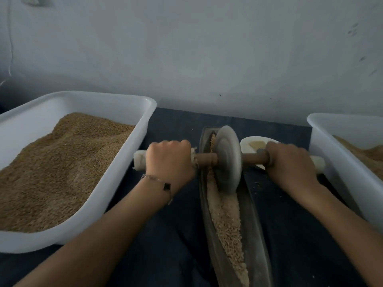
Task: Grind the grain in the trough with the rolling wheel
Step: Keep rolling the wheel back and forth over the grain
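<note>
- Currently: left hand point(169, 160) wrapped round left end of wooden axle point(207, 159), right hand point(290, 162) wrapped round right end; both grips closed tight on the handle.
- Rolling wheel point(227, 159) upright in trough point(253, 224), toward its far end, near counter's back edge.
- Grain point(224, 216) along trough channel, mostly near side of wheel, some beyond it.
- White tub point(116, 162) of grain at counter's left edge, second white tub point(331, 154) at right edge.
- Small white dish point(251, 145) behind right hand.
- Bracelet point(163, 184) on left wrist.

A small grain-milling workspace: white tubs point(132, 141) of grain, grinding trough point(257, 235), plain wall point(207, 48).
</note>
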